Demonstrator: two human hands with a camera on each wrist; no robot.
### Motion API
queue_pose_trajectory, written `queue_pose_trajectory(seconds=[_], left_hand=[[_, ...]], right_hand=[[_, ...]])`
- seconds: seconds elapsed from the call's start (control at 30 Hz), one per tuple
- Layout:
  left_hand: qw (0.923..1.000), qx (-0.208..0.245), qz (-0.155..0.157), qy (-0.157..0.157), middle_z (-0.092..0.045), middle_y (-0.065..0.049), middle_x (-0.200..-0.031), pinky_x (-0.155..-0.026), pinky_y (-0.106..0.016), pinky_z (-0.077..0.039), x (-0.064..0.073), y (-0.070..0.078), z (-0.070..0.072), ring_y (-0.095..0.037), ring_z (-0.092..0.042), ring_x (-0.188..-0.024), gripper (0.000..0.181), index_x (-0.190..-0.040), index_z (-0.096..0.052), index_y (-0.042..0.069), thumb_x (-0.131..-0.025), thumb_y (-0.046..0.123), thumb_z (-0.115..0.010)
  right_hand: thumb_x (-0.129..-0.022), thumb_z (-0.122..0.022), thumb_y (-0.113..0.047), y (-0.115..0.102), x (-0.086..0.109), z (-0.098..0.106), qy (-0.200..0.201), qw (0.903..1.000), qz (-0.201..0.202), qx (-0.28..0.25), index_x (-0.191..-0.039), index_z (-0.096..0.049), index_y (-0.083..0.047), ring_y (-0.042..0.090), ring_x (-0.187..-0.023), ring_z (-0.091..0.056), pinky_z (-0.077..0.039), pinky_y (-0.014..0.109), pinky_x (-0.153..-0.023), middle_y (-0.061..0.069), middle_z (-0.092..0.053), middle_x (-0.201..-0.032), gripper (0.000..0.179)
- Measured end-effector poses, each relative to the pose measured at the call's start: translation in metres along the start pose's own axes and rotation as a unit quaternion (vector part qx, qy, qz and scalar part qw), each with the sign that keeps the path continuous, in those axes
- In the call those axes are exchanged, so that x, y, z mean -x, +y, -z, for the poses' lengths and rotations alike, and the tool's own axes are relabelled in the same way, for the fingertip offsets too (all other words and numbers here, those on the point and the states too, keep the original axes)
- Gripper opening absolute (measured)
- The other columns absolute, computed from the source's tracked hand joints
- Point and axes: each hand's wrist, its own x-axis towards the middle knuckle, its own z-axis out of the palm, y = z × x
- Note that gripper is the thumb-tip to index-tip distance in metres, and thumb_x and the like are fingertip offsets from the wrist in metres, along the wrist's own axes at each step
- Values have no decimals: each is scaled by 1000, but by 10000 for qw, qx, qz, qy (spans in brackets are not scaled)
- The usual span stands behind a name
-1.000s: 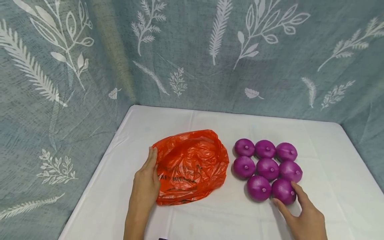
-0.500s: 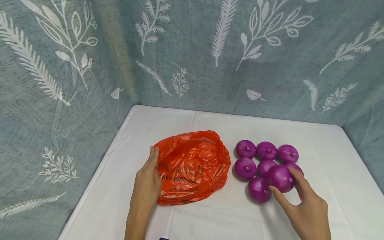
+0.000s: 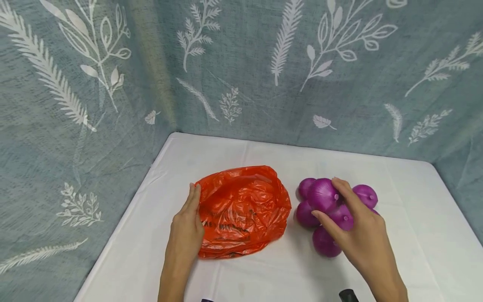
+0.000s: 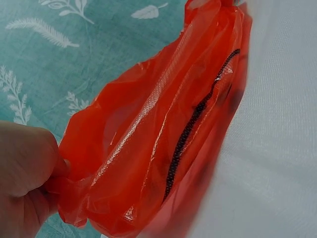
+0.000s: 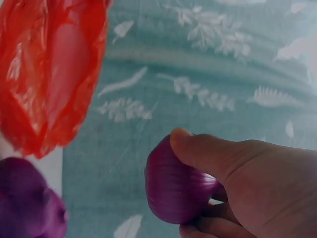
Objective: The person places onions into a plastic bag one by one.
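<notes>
My right hand (image 3: 364, 237) grips a purple onion (image 3: 321, 195) between thumb and fingers, raised over the other onions. In the right wrist view the thumb (image 5: 203, 148) lies along one side of this onion (image 5: 173, 183), and fingers curl at its far side. Beneath and around it sit several more purple onions (image 3: 326, 242) on the table, partly hidden by the hand. A crumpled red plastic bag (image 3: 245, 214) with dark print lies left of them. At its left edge is my left hand (image 3: 185, 230), which pinches the bag's gathered rim (image 4: 74, 198) in the left wrist view.
A white cloth covers the table (image 3: 271, 277). Blue-green curtains (image 3: 249, 105) with white leaf patterns stand behind it and along the left. A black cylindrical piece (image 3: 348, 295) shows by the right wrist, and a small dark object (image 3: 206, 300) at the bottom edge.
My right hand has lifted the onion from the front right of the group and carried it up and left over the others. The left hand stays at the bag.
</notes>
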Motion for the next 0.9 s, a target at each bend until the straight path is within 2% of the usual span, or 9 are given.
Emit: queue_pose_trajectory(seconds=[0.13, 0.23, 0.33, 0.47, 0.53, 0.63, 0.7, 0.77, 0.9], left_hand=[[10000, -1, 17, -22, -29, -5, -157, -103, -41, -43, 0, 0, 0, -25, -41, -136, 73, -155, -28, 18, -93, -13, -53], [10000, 0, 2, -22, -29, -5, -157, -103, -41, -44, 0, 1, -1, -25, -41, -136, 73, -155, -28, 18, -93, -13, -52], [10000, 7, -10, -10, -29, -5, -157, -103, -41, -44, 0, 2, -1, -25, -42, -135, 72, -155, -29, 17, -93, -13, -52], [10000, -16, -15, 15, -30, -6, -156, -102, -42, -45, 1, 1, -1, -26, -43, -135, 71, -154, -30, 16, -93, -13, -52], [10000, -31, -30, 26, -31, -6, -156, -102, -42, -45, 2, 1, -2, -26, -43, -134, 70, -154, -30, 15, -93, -12, -52], [10000, -41, -57, 57, -31, -6, -156, -102, -42, -45, 2, 0, -2, -25, -44, -134, 69, -154, -30, 16, -94, -11, -51], [9999, -45, -66, 75, -31, -6, -156, -102, -41, -44, 1, 0, -2, -25, -43, -134, 69, -154, -30, 16, -94, -11, -51], [9999, -37, -59, 78, -31, -6, -156, -103, -41, -44, 1, 0, -2, -25, -43, -135, 70, -154, -30, 16, -94, -12, -51], [10000, -8, -20, 41, -30, -5, -156, -103, -41, -44, 0, 1, -2, -24, -41, -135, 72, -154, -29, 17, -93, -13, -52]], right_hand=[[-77, -84, -34, -11, -10, -2, -157, 9995, 269, -59, -146, -48, -30, 27, -109, -66, -54, 49, -88, -3, -53, -144, 78], [-78, -84, -32, -20, -17, -6, -315, 9982, 513, -7, -147, -45, -28, 15, -78, -69, -59, 33, -73, -2, -52, -144, 80], [-79, -83, -32, -28, -23, -11, -441, 9961, 770, -6, -148, -44, -26, 3, -44, -42, -47, 19, -45, 1, -50, -146, 80], [-80, -81, -33, -38, -29, -18, -598, 9926, 1035, -202, -150, -40, -26, 0, -37, -24, -33, 13, -36, 1, -44, -150, 81], [-81, -81, -31, -42, -32, -23, -623, 9901, 1209, -349, -150, -40, -24, 1, -45, -46, -48, 12, -49, 0, -44, -150, 81], [-82, -79, -31, -48, -36, -31, -699, 9869, 1366, -495, -151, -40, -22, 5, -51, -49, -49, 14, -53, -1, -42, -151, 80], [-83, -79, -31, -52, -38, -37, -757, 9851, 1444, -554, -151, -39, -21, 11, -83, -67, -56, 19, -75, -2, -42, -151, 79], [-84, -77, -32, -55, -41, -43, -858, 9837, 1465, -594, -151, -38, -21, 12, -97, -68, -56, 21, -79, -2, -41, -152, 78], [-85, -76, -34, -60, -44, -56, -1057, 9807, 1474, -732, -152, -35, -24, 13, -137, -39, -47, 33, -101, -2, -41, -152, 79]])
